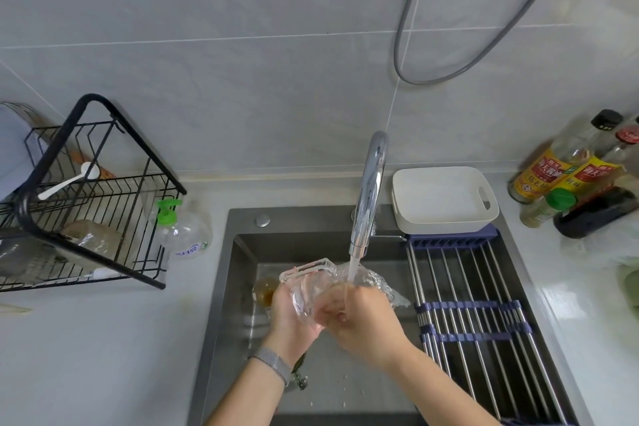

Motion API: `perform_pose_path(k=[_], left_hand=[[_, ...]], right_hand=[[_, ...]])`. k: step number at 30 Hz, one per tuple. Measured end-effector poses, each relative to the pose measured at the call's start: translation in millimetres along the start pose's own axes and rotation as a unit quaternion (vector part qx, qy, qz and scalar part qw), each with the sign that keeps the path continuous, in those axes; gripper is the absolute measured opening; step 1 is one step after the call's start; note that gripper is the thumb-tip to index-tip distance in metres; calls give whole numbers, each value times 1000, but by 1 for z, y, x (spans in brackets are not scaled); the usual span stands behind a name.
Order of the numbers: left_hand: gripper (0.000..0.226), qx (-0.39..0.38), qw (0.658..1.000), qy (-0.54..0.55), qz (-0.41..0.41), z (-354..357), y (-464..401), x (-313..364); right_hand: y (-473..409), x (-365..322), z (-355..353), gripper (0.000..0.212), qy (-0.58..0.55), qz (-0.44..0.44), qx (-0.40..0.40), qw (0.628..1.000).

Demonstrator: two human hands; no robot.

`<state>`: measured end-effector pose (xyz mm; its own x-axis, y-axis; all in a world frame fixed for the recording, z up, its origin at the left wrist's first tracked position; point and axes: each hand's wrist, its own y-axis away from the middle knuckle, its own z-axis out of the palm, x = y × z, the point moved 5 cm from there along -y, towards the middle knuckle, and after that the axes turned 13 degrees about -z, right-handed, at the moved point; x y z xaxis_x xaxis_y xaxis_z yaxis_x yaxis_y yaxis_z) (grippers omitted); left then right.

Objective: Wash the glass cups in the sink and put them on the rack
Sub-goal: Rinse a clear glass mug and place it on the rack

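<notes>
The pale table carries a black wire rack and soap bottle at left, sauce bottles at right, a white tray behind the sink.

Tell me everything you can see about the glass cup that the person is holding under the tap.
The clear, thick-walled glass cup looks squarish at its rim. It is tilted, with the open mouth pointing up and to the left, above the grey steel sink. The left hand holds it from below, and the right hand grips its base end. Water from the chrome tap runs onto the cup near the right hand and splashes around it. The cup is wet. Whether it holds anything cannot be seen.
</notes>
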<state>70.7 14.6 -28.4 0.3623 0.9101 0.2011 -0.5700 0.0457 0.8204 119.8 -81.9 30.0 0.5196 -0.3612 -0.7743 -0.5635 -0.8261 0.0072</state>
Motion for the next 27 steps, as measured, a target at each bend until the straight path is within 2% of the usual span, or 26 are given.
perform_pose_path(k=[1, 3, 4, 6, 9, 12, 15, 17, 19, 22, 25, 27], left_hand=[[23, 10, 1000, -3, -10, 2, 1, 2], [32, 26, 998, -13, -58, 2, 1, 1], [39, 28, 996, -32, -83, 1, 0, 0], [49, 16, 991, -56, -119, 3, 4, -2], [68, -5, 991, -30, -133, 4, 4, -5], [70, -13, 997, 12, -77, 3, 1, -3], [64, -18, 999, -29, -14, 4, 3, -3], [61, -40, 998, -51, 10, 7, 7, -3], [56, -44, 997, -66, 14, 8, 7, -1], [48, -35, 996, -81, -22, 13, 10, 1], [41, -66, 994, -40, -79, 19, 14, 0], [43, -72, 993, -24, -96, 16, 13, 0]], right_hand=[[1, -1, 3, 24, 33, -17, -24, 999], [4, 1, 2, 33, 105, -114, -57, 986], [6, 2, -4, 31, 141, -170, -65, 973], [9, 7, -17, 22, 172, -218, -62, 959], [6, 11, -29, 4, 155, -214, -34, 964], [-1, 9, -30, 2, 95, -188, -9, 978], [-6, 7, -28, 21, 18, -134, 23, 991], [-8, 2, -28, 31, 28, -125, 59, 990], [-9, -3, -25, 32, 52, -144, 68, 986], [-11, -14, -27, 30, 123, -218, 48, 967], [-11, -18, -30, 25, 177, -297, 29, 938], [-11, -18, -29, 23, 180, -320, 28, 930]])
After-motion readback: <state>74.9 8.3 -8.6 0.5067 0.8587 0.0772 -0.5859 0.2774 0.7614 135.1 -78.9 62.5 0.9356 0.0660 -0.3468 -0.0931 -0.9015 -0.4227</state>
